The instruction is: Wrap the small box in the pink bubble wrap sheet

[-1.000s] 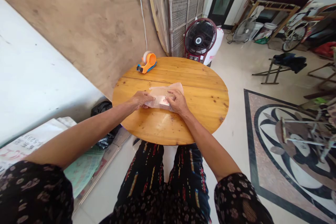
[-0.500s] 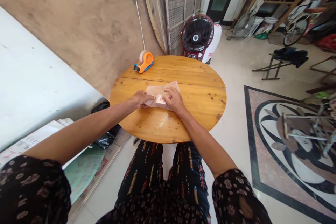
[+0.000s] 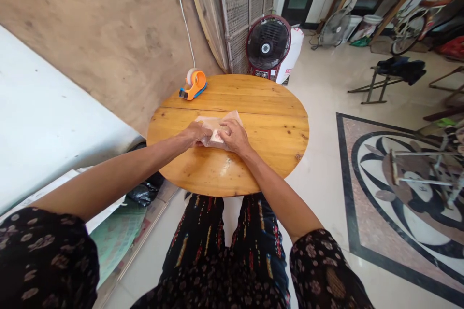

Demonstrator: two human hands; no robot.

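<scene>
A small white box [image 3: 217,136] lies on a sheet of pinkish, see-through bubble wrap [image 3: 210,120] near the middle of the round wooden table [image 3: 268,149]. My left hand [image 3: 197,133] is closed on the wrap's left edge, its thumb pointing at the box. From the right, my right hand [image 3: 235,136] bends over the box, fingers curled against it and the wrap. The palm hides the box's right part. At the table's far left, an orange tape dispenser [image 3: 197,85] with a roll of clear tape stands apart from both hands.
A dark red fan [image 3: 268,43] stands behind the table, beside a white sack [image 3: 292,55]. A wooden board [image 3: 126,34] leans at the left. Cardboard and a black plastic bag [image 3: 145,190] lie at lower left. A folding stool [image 3: 380,82] holds dark cloth at right.
The view has shifted slightly, so the table sits a little further left. My left fingers have tucked further in at the wrap's left edge; my right hand stays over the box.
</scene>
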